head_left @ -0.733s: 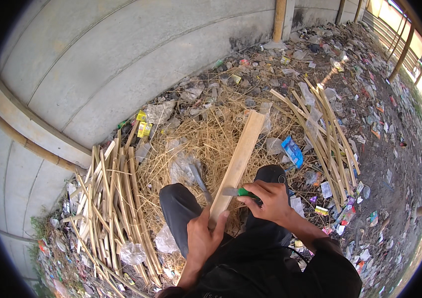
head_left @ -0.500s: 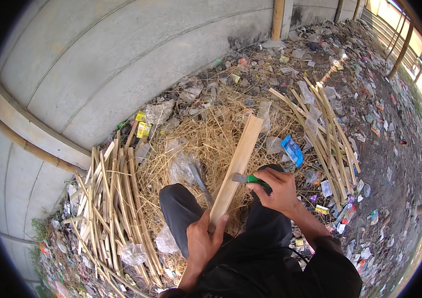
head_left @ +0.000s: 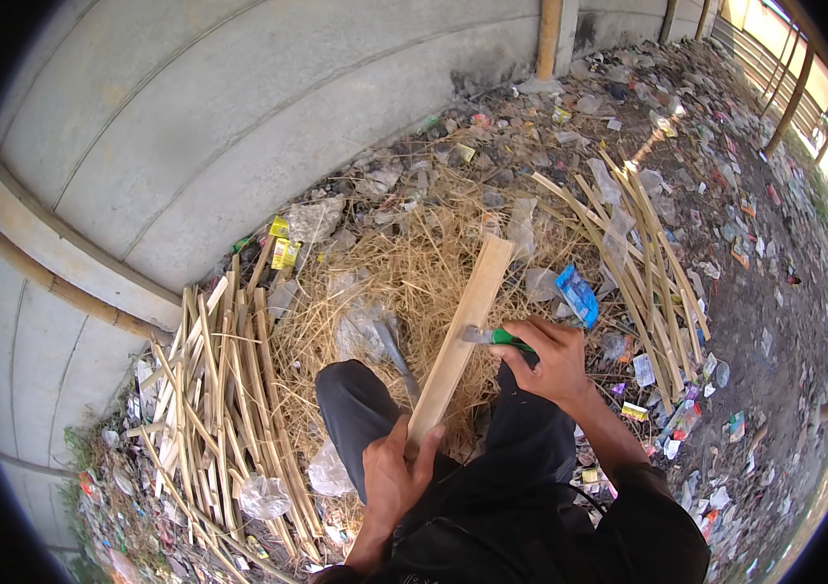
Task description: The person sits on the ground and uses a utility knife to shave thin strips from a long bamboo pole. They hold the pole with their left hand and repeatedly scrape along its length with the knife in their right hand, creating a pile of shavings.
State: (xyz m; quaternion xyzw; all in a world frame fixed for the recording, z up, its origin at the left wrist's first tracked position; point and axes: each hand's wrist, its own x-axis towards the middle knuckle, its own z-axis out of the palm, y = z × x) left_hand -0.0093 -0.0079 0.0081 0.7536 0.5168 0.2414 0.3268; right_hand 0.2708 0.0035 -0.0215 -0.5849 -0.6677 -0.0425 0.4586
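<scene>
A flat, pale strip of split bamboo or wood (head_left: pixel 460 336) slants up between my knees, its far end over the straw. My left hand (head_left: pixel 401 469) grips its near end, thumb on the right edge. In my right hand (head_left: pixel 548 362) is a scraper (head_left: pixel 506 337) with a green handle, the fingers closed round it. Its short metal blade reaches left onto the strip's face, near the middle. Beside the strip, by my left knee, a long grey blade-like tool (head_left: pixel 394 361) points down toward my left hand.
Thin split sticks lie in a pile (head_left: pixel 229 409) at the left and a smaller pile (head_left: pixel 643 273) at the right. Straw (head_left: pixel 433 253) and plastic litter cover the ground, with a blue wrapper (head_left: pixel 577 296) near my right hand. A concrete wall (head_left: pixel 268 117) runs behind.
The scraper blade has moved slightly up the strip and tilted, and my right hand has shifted a little to the right. My left hand keeps its hold.
</scene>
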